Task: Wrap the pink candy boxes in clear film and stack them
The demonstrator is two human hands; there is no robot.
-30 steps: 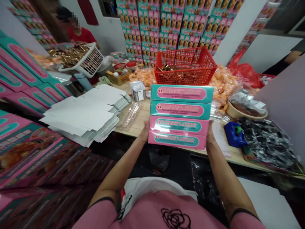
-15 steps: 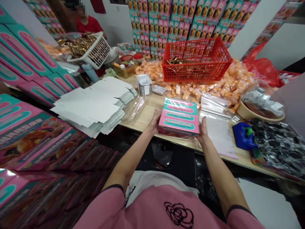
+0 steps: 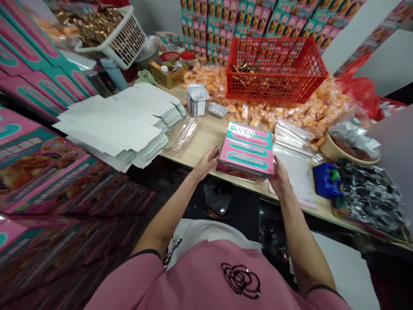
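A film-wrapped pack of pink and teal boxes sits at the front edge of the wooden table. My right hand grips the pack's near right corner; some of its fingers are hidden beside and beneath the pack. Close to the pack's left side, my left hand is open with its fingers stretched out, and a narrow gap seems to part it from the pack. Clear plastic sleeves lie to the left, and more clear bags lie just right of the pack.
Flat white cartons are piled at left, beside tall stacks of printed boxes. Foil trays stand behind. A red basket rests among orange wrapped pieces. At right are a blue tape dispenser and black wrapped items.
My left hand has loosened from the pack and drawn slightly away to the left. The pack appears turned a little, with my right hand still at its right side. The view has tilted down.
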